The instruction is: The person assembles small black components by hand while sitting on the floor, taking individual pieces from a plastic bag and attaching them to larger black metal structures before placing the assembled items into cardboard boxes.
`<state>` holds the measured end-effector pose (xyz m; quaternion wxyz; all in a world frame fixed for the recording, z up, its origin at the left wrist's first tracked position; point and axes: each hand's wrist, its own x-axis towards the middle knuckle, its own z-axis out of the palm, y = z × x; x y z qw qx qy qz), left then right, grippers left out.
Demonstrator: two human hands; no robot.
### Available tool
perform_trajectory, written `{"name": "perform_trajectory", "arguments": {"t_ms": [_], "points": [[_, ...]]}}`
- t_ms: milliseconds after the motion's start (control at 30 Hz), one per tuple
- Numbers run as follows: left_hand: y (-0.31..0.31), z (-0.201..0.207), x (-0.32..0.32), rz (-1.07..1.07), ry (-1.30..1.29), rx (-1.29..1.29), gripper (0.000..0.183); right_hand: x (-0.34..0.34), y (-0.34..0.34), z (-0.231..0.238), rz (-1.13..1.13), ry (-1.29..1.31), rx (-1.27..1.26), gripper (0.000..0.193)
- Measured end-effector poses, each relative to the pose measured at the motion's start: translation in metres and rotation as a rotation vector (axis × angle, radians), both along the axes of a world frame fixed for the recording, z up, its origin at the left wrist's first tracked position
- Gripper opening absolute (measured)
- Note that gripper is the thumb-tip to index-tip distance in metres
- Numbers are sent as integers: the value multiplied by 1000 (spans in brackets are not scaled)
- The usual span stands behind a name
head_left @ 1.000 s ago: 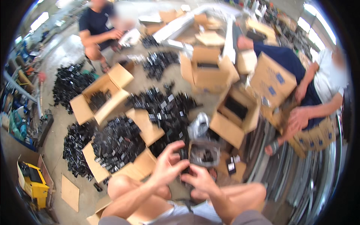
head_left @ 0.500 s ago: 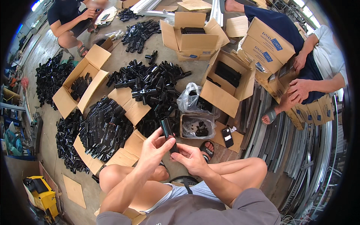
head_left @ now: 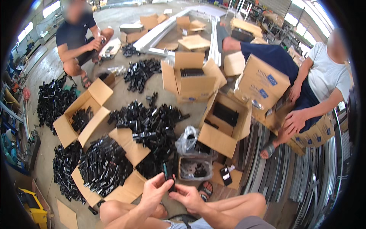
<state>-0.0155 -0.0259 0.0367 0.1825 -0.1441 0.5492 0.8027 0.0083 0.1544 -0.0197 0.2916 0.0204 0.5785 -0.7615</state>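
Between my hands is a glossy black, tube-like part (head_left: 166, 171), held tilted up. My left hand (head_left: 155, 189) is closed around its side, the thumb pressed along it. At its lower end the fingers of my right hand (head_left: 188, 196) pinch it; just what they grip there is partly hidden. Just beyond my hands lies a heap of similar black parts (head_left: 152, 133). A small plastic-lined box (head_left: 183, 174) with small dark pieces stands right of my hands. To the left, an opened-out carton (head_left: 131, 148) is piled high with black parts.
Open cartons (head_left: 217, 142) holding dark parts stand beyond, with another carton (head_left: 64, 129) at left. A phone (head_left: 225, 176) lies on cardboard. Long metal profiles (head_left: 267, 168) cover the floor at right. One co-worker (head_left: 76, 34) crouches far left; another (head_left: 324, 76) sits at right.
My view has tilted up, so the scene sits lower and more of the far floor shows. Both hands keep hold of the black part.
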Motion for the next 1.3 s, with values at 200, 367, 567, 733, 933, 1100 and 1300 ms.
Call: {"name": "perform_trajectory", "arguments": {"t_ms": [200,367,567,733,933,1100,1300], "points": [[2,6,-6,78,-98,70,25,-5,-3,21,31,42,145,48],[-7,7,-6,144,-117,79,24,-30,17,0,53,318,340,28],[-14,13,-8,144,-116,63,24,-162,85,-162,-171,609,1247,41],[0,23,-11,-149,-130,142,35,-244,191,-302,-52,291,1517,64],[-6,28,-13,-93,-17,116,33,-279,136,-280,-398,359,1260,47],[-7,29,-18,-112,-69,120,41,-272,130,-281,-595,419,1156,49],[-2,17,-13,-116,-82,70,50,-269,132,-273,-616,439,1089,54]]}}
